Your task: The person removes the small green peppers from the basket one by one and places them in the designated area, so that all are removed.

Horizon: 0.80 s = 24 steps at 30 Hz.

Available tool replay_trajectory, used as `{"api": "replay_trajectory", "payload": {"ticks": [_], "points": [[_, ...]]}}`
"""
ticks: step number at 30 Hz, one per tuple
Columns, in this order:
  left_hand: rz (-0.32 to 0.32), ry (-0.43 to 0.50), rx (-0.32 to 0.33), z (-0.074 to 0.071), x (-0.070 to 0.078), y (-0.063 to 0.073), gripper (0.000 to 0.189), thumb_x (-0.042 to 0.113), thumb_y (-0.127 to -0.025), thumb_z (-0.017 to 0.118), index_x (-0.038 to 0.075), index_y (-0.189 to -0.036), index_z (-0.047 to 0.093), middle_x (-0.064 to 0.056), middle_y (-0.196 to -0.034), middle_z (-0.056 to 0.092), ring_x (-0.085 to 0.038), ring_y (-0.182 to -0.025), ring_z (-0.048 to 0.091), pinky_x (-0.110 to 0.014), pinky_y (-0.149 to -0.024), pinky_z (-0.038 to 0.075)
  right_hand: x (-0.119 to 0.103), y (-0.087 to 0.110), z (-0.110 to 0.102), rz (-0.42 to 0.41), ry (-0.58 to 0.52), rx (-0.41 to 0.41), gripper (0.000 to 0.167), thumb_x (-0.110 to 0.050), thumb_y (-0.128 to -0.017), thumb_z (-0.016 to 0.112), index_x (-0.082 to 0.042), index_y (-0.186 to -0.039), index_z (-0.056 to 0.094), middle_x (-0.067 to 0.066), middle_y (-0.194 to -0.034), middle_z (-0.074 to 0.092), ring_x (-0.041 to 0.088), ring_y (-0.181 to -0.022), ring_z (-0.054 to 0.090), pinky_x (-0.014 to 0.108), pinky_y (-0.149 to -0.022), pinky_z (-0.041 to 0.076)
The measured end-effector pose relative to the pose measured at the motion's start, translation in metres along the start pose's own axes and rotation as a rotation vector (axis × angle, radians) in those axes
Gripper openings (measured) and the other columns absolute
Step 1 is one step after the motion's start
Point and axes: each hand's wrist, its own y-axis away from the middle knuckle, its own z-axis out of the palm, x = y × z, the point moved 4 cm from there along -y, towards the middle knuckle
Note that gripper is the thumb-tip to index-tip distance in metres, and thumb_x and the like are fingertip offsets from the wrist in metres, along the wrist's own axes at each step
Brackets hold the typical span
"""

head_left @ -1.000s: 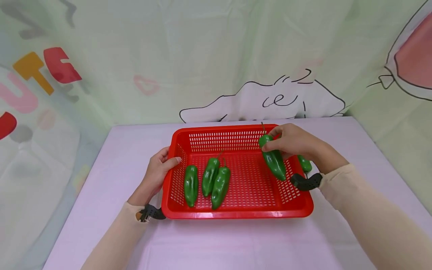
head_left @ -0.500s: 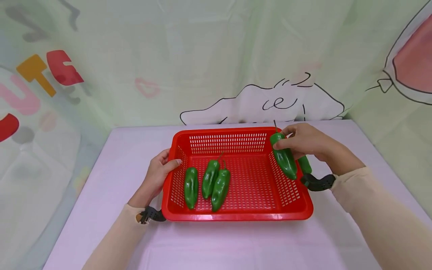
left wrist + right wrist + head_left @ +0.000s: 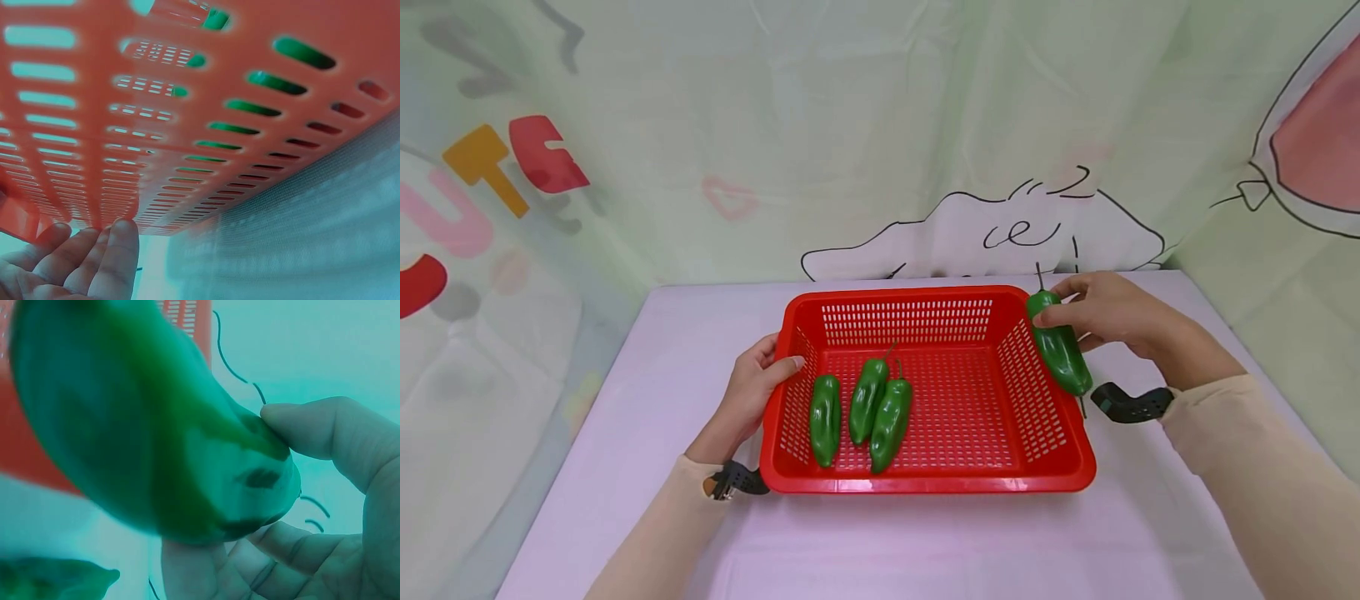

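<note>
A red perforated plastic basket sits on the table. My left hand grips its left rim, thumb over the top; in the left wrist view the fingers lie against the outer wall. My right hand pinches a green pepper between thumb and fingers, stem up, over the basket's right rim. Three more green peppers lie inside on the left: one alone, two close together, one overlapping the other. Another green pepper lies outside the basket in the right wrist view, mostly hidden in the head view.
A pale lilac cloth covers the table. Behind it hangs a light printed curtain with letters and line drawings. Black wrist straps show at the left wrist and right wrist.
My right hand has carried the pepper rightward from inside the basket to over its right rim. The outside pepper has become mostly covered in the head view. My left hand keeps its grip.
</note>
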Motion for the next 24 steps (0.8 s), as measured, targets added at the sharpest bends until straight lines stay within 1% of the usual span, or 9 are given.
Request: {"api": "replay_trajectory", "payload": {"ticks": [7, 11, 15, 20, 24], "points": [[0.003, -0.004, 0.004, 0.000, -0.001, 0.000, 0.051, 0.014, -0.101, 0.060, 0.004, -0.150, 0.047, -0.025, -0.134, 0.063, -0.039, -0.110, 0.072, -0.045, -0.082, 0.064, 0.014, 0.000, -0.011, 0.021, 0.021, 0.023, 0.067, -0.032, -0.099, 0.068, 0.014, -0.140, 0.044, 0.034, -0.126, 0.059, 0.029, -0.092, 0.071, 0.048, -0.080, 0.066], [0.000, -0.009, 0.009, 0.000, -0.002, 0.000, 0.052, 0.014, -0.101, 0.060, 0.004, -0.150, 0.047, -0.025, -0.135, 0.062, -0.039, -0.110, 0.072, -0.045, -0.082, 0.064, 0.022, 0.000, -0.017, 0.030, 0.015, 0.028, 0.068, -0.032, -0.100, 0.066, 0.016, -0.141, 0.041, 0.035, -0.127, 0.058, 0.028, -0.090, 0.071, 0.048, -0.080, 0.066], [0.003, -0.017, 0.009, 0.000, -0.001, 0.001, 0.053, 0.015, -0.101, 0.060, 0.003, -0.152, 0.045, -0.026, -0.137, 0.061, -0.038, -0.111, 0.071, -0.044, -0.084, 0.064, 0.028, 0.000, -0.020, 0.029, 0.006, 0.031, 0.067, -0.030, -0.101, 0.064, 0.017, -0.141, 0.040, 0.033, -0.124, 0.061, 0.025, -0.088, 0.071, 0.048, -0.081, 0.065], [0.005, -0.019, 0.008, 0.000, 0.000, 0.001, 0.054, 0.015, -0.101, 0.060, 0.003, -0.152, 0.045, -0.026, -0.137, 0.061, -0.038, -0.111, 0.071, -0.044, -0.083, 0.064, 0.036, -0.001, -0.024, 0.027, 0.013, 0.046, 0.065, -0.030, -0.101, 0.065, 0.017, -0.140, 0.041, 0.029, -0.118, 0.064, 0.024, -0.086, 0.071, 0.049, -0.081, 0.065], [-0.001, -0.014, 0.007, 0.000, -0.001, 0.000, 0.053, 0.015, -0.101, 0.060, 0.004, -0.151, 0.046, -0.025, -0.136, 0.062, -0.039, -0.110, 0.071, -0.044, -0.082, 0.064, 0.044, -0.002, -0.028, 0.043, 0.012, 0.054, 0.064, -0.030, -0.101, 0.066, 0.016, -0.138, 0.043, 0.022, -0.111, 0.068, 0.024, -0.085, 0.071, 0.047, -0.081, 0.066]]}}
